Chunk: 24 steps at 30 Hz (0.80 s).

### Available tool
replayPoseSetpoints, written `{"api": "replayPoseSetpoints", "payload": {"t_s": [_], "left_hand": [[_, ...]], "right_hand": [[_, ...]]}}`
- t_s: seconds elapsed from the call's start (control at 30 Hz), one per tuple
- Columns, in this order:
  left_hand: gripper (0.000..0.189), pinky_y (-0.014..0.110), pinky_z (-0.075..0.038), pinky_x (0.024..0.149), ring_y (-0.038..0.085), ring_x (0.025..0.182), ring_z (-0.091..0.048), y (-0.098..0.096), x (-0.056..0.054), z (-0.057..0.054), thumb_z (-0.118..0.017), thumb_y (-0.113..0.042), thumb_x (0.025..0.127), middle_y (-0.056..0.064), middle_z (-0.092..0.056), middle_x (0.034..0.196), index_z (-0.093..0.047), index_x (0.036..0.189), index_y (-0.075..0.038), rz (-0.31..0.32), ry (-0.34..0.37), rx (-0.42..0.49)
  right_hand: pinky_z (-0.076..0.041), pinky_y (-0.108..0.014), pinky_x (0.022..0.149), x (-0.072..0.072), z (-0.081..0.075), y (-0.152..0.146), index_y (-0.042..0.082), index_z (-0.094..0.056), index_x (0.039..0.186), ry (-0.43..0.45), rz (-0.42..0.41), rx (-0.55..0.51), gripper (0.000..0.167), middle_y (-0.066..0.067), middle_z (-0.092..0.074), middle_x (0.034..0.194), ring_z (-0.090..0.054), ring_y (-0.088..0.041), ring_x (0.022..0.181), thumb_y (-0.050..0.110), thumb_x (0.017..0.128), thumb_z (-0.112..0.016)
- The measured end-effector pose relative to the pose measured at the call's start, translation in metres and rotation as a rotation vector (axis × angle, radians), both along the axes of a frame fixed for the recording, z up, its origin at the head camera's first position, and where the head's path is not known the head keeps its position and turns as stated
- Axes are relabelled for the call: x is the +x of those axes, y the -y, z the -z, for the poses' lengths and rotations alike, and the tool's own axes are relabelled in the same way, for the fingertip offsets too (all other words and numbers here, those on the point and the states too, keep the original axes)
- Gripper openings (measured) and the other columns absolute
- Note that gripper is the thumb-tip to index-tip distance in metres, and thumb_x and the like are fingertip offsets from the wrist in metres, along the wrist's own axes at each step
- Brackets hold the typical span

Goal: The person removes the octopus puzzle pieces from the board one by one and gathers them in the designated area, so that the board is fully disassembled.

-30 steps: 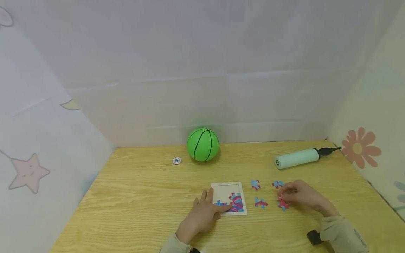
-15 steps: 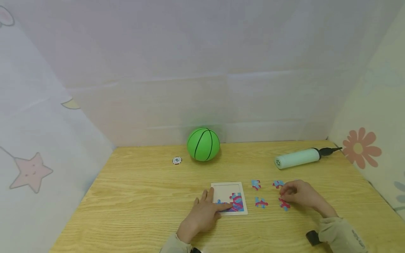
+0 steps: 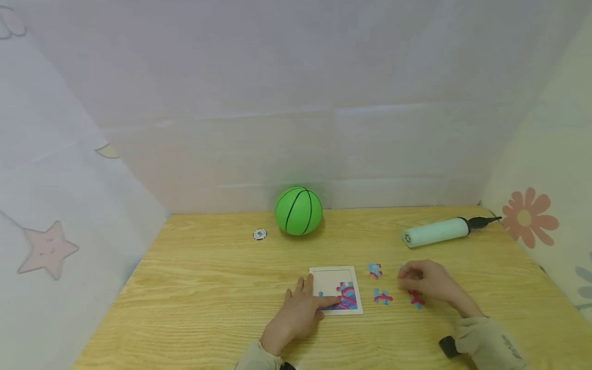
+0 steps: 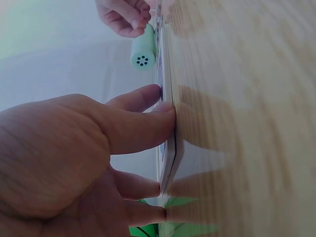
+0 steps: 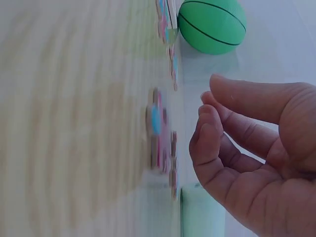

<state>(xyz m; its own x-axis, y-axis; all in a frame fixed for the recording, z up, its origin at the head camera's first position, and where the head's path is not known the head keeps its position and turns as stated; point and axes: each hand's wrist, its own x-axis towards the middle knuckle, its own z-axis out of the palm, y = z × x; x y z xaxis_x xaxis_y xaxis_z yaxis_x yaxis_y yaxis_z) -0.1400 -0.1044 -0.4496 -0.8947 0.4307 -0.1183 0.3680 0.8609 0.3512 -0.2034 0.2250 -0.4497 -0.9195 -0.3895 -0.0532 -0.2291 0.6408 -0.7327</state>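
Note:
My left hand (image 3: 296, 311) rests on a white square puzzle frame (image 3: 326, 281), with one finger across the joined blue, pink and purple pieces (image 3: 349, 298) in its lower part. In the left wrist view, the thumb (image 4: 143, 129) touches the frame's edge. My right hand (image 3: 427, 280) hovers over the loose pieces, fingers bent and holding nothing; the right wrist view shows a gap between thumb and fingers. Below it lies a pink-and-blue puzzle piece (image 3: 416, 299), partly hidden. Another piece behind the hand is mostly covered. Two more puzzle pieces, an upper (image 3: 375, 271) and a lower (image 3: 383, 296), lie between frame and hand.
A green ball (image 3: 298, 211) stands at the back of the wooden table (image 3: 194, 288), with a poker chip (image 3: 260, 234) left of it. At the back right lies a pale green hand pump (image 3: 437, 233) with a black nozzle. Patterned cloth (image 3: 296, 103) surrounds the table.
My right hand has left the lower-right puzzle piece and moved slightly left, now covering most of the upper-right piece. The left hand stays on the frame.

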Motion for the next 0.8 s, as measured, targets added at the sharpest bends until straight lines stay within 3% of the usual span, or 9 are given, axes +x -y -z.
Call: {"api": "replayPoseSetpoints", "payload": {"t_s": [0.37,0.57,0.8], "left_hand": [[0.046,0.067,-0.032,0.098,0.049,0.135,-0.028,0.000,-0.001,-0.001,-0.062,-0.017,0.092,0.028,-0.027,0.149,-0.059,0.127,-0.048,-0.014,0.030,-0.016],[0.047,0.067,-0.032,0.098,0.050,0.134,-0.029,0.000,0.000,-0.002,-0.062,-0.016,0.092,0.029,-0.028,0.149,-0.059,0.127,-0.047,-0.015,0.037,-0.007],[0.046,0.067,-0.032,0.098,0.051,0.134,-0.029,-0.001,0.001,-0.005,-0.062,-0.015,0.092,0.030,-0.028,0.149,-0.059,0.127,-0.046,-0.010,0.040,0.001]], "right_hand": [[-0.049,-0.025,0.069,-0.010,-0.003,0.033,0.008,-0.069,0.094,-0.031,-0.099,-0.110,0.013,0.000,-0.066,0.088,-0.059,-0.009,0.078,0.020,0.090,-0.069],[-0.049,-0.024,0.069,-0.015,-0.007,0.059,0.005,-0.069,0.094,-0.011,-0.159,-0.141,0.013,0.000,-0.066,0.088,-0.058,-0.010,0.077,0.018,0.089,-0.069],[-0.049,-0.025,0.069,-0.022,0.000,0.083,0.009,-0.069,0.092,-0.006,-0.204,-0.129,0.011,0.002,-0.065,0.085,-0.059,-0.010,0.075,0.019,0.090,-0.069]]}}
